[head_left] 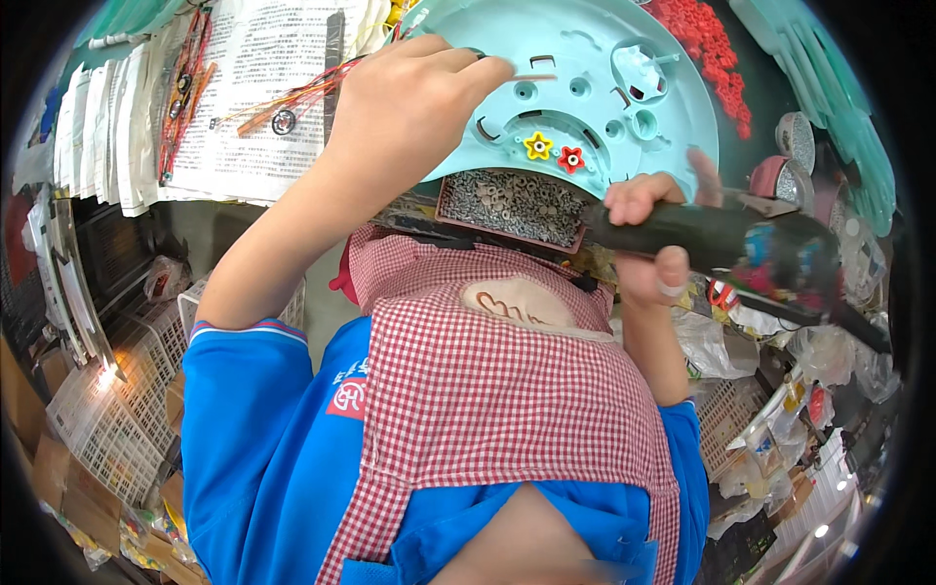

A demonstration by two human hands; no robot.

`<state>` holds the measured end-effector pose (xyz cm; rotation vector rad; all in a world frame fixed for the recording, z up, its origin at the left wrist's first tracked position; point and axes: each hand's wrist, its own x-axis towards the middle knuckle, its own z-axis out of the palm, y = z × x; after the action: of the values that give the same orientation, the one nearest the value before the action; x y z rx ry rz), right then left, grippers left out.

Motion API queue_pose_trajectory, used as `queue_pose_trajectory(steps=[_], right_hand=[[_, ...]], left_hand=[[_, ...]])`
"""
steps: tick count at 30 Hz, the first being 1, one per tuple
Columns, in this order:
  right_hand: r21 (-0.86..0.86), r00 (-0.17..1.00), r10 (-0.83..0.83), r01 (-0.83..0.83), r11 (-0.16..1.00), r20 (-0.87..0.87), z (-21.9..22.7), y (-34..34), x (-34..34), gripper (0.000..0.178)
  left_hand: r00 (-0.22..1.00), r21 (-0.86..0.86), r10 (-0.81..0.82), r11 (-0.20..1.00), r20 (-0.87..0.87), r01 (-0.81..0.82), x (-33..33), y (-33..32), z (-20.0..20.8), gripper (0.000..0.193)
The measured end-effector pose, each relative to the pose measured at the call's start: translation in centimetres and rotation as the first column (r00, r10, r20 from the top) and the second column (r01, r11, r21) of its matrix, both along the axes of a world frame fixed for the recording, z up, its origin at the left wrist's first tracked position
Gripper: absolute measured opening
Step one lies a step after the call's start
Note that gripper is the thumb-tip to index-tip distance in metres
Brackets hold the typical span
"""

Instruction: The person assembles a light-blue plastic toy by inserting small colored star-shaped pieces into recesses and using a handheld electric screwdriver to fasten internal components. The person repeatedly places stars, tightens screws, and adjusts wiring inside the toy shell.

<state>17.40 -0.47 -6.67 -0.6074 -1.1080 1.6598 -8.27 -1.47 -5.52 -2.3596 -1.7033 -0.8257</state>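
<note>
A turquoise plastic shell point(575, 122) lies at the top, with round posts and slots inside it. Over its left part my left hand point(419, 102) has fingertips pinched together; what they hold, if anything, is hidden. Just right of those fingertips is a thin brownish strip point(534, 77), blurred. My right hand point(648, 229) is wrapped round a dark electric screwdriver point(721, 237), held sideways by the shell's near right edge and smeared by motion. A yellow star-shaped piece point(537, 146) and a red one point(571, 159) sit in the shell's near part.
Below the shell stands a tray of small metal screws point(512, 207). Printed sheets point(263, 88) lie at the left, with red wires and small parts point(283, 121) on them. Red pieces point(697, 54) are heaped at the upper right, near more turquoise shells point(829, 78). A white basket point(122, 409) stands lower left.
</note>
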Motion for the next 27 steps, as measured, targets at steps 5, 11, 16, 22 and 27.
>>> queue_pose_trajectory(steps=[5,11,16,22,27], right_hand=[[0.194,1.0,-0.025,0.021,0.981,0.015,-2.0,-1.9,-0.7,0.095],[0.186,0.981,-0.053,0.018,0.982,0.189,-2.1,-1.8,-1.3,0.095],[0.185,0.993,0.0,0.021,0.983,-0.114,0.3,-0.3,-1.0,0.098],[0.22,0.981,0.054,-0.012,0.975,-0.188,2.1,0.3,-0.8,0.097],[0.236,0.978,0.074,-0.026,0.971,-0.196,2.1,0.4,-0.9,0.098]], left_hand=[[0.964,0.239,-0.148,0.967,0.221,0.093,0.5,0.9,1.2,0.023],[0.577,-0.287,0.253,0.957,0.776,-0.034,1.7,0.2,1.2,0.019],[0.838,-0.192,-0.104,0.952,0.535,0.24,2.2,-3.1,-1.8,0.022],[0.935,-0.214,-0.152,0.95,0.321,0.227,6.0,-4.4,-3.0,0.018],[0.932,-0.171,-0.176,0.956,0.316,0.238,6.3,-4.2,-3.7,0.016]])
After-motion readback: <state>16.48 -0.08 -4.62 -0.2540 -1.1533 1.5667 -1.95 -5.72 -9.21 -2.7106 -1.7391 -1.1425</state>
